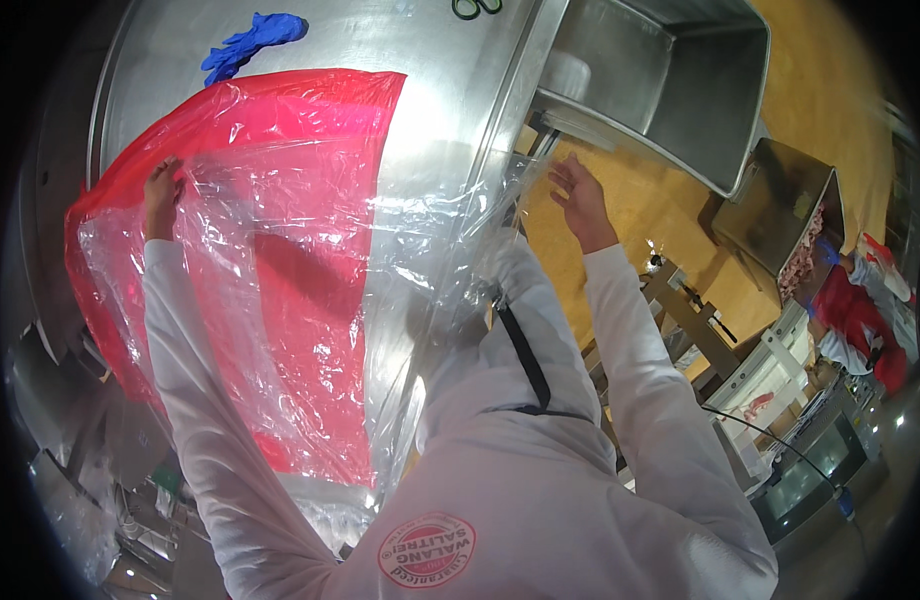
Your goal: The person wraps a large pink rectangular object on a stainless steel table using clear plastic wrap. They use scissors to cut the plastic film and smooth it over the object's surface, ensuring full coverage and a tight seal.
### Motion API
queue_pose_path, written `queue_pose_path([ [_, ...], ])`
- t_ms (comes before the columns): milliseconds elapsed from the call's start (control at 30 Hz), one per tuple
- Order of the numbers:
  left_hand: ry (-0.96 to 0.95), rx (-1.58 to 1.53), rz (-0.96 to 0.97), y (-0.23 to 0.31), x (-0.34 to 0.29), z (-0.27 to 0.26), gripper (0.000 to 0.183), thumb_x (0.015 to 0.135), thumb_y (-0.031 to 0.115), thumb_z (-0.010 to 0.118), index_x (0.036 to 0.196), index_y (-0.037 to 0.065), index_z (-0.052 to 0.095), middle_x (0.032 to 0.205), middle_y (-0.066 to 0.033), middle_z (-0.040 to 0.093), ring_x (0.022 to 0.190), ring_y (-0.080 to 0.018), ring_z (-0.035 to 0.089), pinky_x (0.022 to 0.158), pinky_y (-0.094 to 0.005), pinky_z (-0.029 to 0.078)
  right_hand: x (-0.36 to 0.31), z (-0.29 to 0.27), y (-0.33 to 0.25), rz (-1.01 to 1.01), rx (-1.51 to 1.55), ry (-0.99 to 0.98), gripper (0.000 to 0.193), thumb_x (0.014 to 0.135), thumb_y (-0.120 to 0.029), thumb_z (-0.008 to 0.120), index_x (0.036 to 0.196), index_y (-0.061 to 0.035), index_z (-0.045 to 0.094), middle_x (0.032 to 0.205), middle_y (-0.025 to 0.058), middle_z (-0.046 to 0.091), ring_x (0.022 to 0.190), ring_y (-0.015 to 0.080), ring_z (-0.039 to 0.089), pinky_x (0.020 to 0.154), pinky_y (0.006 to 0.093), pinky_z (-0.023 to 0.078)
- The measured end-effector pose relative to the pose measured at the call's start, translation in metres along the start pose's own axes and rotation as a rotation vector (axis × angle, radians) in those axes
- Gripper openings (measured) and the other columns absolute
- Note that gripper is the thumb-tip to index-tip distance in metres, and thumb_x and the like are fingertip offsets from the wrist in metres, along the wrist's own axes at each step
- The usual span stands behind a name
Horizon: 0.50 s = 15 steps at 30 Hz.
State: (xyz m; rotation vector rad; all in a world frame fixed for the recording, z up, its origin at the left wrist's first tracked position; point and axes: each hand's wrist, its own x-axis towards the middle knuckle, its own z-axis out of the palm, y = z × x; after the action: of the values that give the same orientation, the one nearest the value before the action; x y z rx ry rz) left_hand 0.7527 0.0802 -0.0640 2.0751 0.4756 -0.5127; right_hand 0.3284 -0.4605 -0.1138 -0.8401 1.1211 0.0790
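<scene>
While the clear plastic sheet lies over the red bag on the steel tabletop, the left hand pinches its far-left edge. Right hand is spread, fingers open, at the sheet's right edge. A blue glove lies far left.

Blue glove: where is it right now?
In the head view, the blue glove lies upper left on the steel table, just beyond the red plastic sheet.
</scene>
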Motion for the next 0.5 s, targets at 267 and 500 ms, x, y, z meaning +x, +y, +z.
queue_pose_path([
  [267,0.056,-0.002,-0.001,0.003,-0.003,0.004,0.018,0.086,0.018,0.061,0.104,0.014,0.06,0.087,0.0025,0.062,0.065,-0.0076,0.055,0.052,-0.0181,0.039,0.001,0.0,0.009,-0.156,-0.026,0.005,0.025,0.091,-0.031,0.059,0.102,-0.0088,0.059,0.086,-0.0015,0.057,0.081,0.0132,0.054,0.078,0.0318,0.042],
  [500,0.129,-0.127,0.028,-0.012,0.034,-0.026,0.025,0.086,0.019,0.062,0.108,0.006,0.059,0.093,-0.0031,0.062,0.08,-0.013,0.06,0.059,-0.0179,0.043,-0.016,-0.016,0.003,-0.37,-0.196,0.241,0.026,0.089,-0.025,0.063,0.083,0.0,0.063,0.062,-0.0016,0.048,0.056,0.0088,0.046,0.053,0.0238,0.041],
])
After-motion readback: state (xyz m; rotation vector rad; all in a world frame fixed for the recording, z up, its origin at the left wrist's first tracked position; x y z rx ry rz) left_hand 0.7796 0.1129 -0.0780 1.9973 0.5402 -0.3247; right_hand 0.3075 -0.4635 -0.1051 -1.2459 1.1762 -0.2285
